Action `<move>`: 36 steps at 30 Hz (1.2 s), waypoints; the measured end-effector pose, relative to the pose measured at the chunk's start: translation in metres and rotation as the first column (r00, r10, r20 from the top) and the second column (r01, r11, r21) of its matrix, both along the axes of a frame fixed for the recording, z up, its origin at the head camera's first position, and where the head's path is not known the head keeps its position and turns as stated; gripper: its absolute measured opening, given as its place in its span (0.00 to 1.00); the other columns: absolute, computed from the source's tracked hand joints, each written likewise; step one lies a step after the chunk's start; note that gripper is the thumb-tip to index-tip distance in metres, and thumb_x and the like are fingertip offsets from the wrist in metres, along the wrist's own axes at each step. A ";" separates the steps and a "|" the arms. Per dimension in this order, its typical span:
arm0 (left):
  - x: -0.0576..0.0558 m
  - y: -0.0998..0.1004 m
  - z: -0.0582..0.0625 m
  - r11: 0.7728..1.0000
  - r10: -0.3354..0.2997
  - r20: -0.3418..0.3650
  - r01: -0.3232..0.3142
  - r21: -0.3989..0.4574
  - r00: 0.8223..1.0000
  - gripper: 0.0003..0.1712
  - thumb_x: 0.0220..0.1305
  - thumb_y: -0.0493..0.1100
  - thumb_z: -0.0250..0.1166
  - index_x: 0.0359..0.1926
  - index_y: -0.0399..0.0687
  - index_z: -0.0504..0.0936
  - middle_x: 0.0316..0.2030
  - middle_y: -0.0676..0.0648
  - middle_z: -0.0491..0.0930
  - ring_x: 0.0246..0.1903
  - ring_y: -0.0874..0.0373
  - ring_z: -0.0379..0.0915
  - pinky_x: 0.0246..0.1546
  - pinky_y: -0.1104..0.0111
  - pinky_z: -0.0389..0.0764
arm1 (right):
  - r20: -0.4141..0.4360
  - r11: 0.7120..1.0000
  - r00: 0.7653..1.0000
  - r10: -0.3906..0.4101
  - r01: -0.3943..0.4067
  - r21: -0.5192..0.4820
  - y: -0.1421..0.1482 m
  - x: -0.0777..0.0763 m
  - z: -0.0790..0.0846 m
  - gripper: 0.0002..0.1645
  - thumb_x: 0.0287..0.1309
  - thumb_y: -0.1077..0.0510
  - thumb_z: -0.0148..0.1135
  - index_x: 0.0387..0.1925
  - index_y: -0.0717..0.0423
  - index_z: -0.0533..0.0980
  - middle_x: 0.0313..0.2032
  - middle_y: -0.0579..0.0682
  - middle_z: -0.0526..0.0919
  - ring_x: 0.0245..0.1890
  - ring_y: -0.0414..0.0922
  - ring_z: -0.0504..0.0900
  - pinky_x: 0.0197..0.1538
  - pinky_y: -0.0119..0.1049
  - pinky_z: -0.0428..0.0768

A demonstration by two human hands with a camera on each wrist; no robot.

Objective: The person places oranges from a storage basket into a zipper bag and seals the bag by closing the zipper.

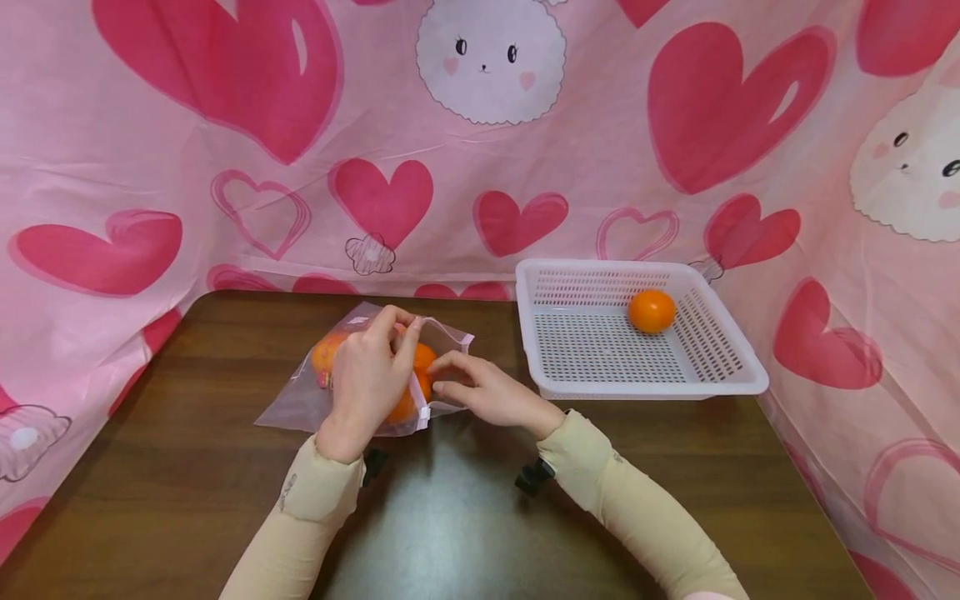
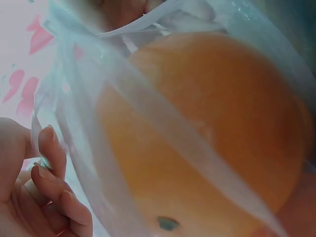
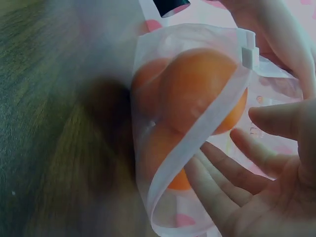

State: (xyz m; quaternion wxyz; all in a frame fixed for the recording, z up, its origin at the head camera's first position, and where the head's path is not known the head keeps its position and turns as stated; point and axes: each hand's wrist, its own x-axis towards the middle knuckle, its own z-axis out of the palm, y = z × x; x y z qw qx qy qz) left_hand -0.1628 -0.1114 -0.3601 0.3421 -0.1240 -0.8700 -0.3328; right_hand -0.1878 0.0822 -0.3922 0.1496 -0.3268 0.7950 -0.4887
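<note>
A clear plastic zip bag (image 1: pixel 288 410) lies on the table with several oranges (image 1: pixel 424 358) inside and its mouth facing right. From above, my left hand (image 1: pixel 367 367) pinches the bag's upper edge between thumb and fingers. My right hand (image 1: pixel 487 393) is at the mouth, its fingers extended and spread. In the right wrist view its fingertips (image 3: pixel 195 168) are right at the pale zip strip (image 3: pixel 197 133), and a white slider (image 3: pixel 250 58) sits at one end. The left wrist view shows one orange (image 2: pixel 212 113) close up through the film, beside the left hand's fingers (image 2: pixel 52 153).
A white perforated plastic basket (image 1: pixel 645 389) stands at the back right of the dark wooden table (image 1: pixel 450 533). One orange (image 1: pixel 652 312) sits inside it. A pink heart-patterned cloth (image 1: pixel 300 200) hangs around the back and sides.
</note>
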 end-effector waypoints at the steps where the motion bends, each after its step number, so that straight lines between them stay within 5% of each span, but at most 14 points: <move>1: 0.000 0.000 0.000 1.000 0.000 0.000 0.000 -0.001 1.000 0.10 0.70 0.47 0.66 0.40 0.44 0.81 0.15 0.54 0.66 0.10 0.59 0.56 0.12 0.62 0.61 | -0.016 1.000 1.000 0.022 -0.021 0.015 -0.001 -0.001 0.000 0.20 0.71 0.57 0.61 0.61 0.55 0.74 0.56 0.52 0.81 0.53 0.43 0.81 0.55 0.38 0.78; 9: 0.000 0.000 0.000 1.000 0.006 0.001 -0.006 -0.008 1.000 0.09 0.71 0.46 0.66 0.40 0.44 0.81 0.16 0.54 0.66 0.10 0.59 0.56 0.13 0.62 0.61 | -0.056 0.989 0.998 0.033 -0.024 0.144 -0.005 -0.004 -0.002 0.25 0.72 0.51 0.60 0.67 0.50 0.73 0.56 0.50 0.82 0.52 0.43 0.81 0.55 0.38 0.78; 15: 0.000 0.001 -0.001 1.000 0.002 0.005 -0.002 -0.001 1.000 0.09 0.71 0.46 0.66 0.40 0.44 0.81 0.15 0.54 0.65 0.10 0.59 0.56 0.13 0.62 0.60 | -0.042 0.988 0.997 -0.060 0.065 0.141 -0.004 -0.004 -0.006 0.19 0.66 0.54 0.67 0.53 0.58 0.76 0.41 0.47 0.85 0.37 0.42 0.82 0.43 0.35 0.79; 21: -0.001 0.003 -0.003 1.000 -0.002 0.005 0.002 -0.016 1.000 0.10 0.70 0.46 0.66 0.40 0.44 0.81 0.16 0.54 0.67 0.10 0.59 0.56 0.12 0.63 0.61 | -0.062 0.996 0.998 -0.021 0.027 0.087 -0.005 -0.006 -0.006 0.06 0.67 0.57 0.65 0.41 0.55 0.79 0.32 0.44 0.82 0.30 0.41 0.79 0.37 0.34 0.78; 31: -0.001 0.007 -0.005 1.000 -0.024 -0.001 0.024 -0.020 1.000 0.08 0.70 0.45 0.67 0.40 0.44 0.80 0.16 0.53 0.68 0.10 0.58 0.57 0.12 0.63 0.63 | -0.028 0.988 0.999 0.047 -0.042 0.145 -0.017 -0.017 -0.014 0.16 0.73 0.57 0.56 0.56 0.59 0.79 0.46 0.47 0.85 0.42 0.39 0.79 0.51 0.32 0.76; 36: -0.001 0.007 -0.004 1.000 -0.019 0.007 0.020 -0.022 1.000 0.08 0.71 0.45 0.66 0.41 0.45 0.80 0.15 0.54 0.68 0.10 0.58 0.58 0.12 0.62 0.64 | 0.028 0.990 0.999 0.032 -0.036 0.139 -0.028 -0.022 -0.019 0.15 0.71 0.60 0.52 0.53 0.62 0.77 0.41 0.48 0.83 0.39 0.40 0.78 0.47 0.31 0.75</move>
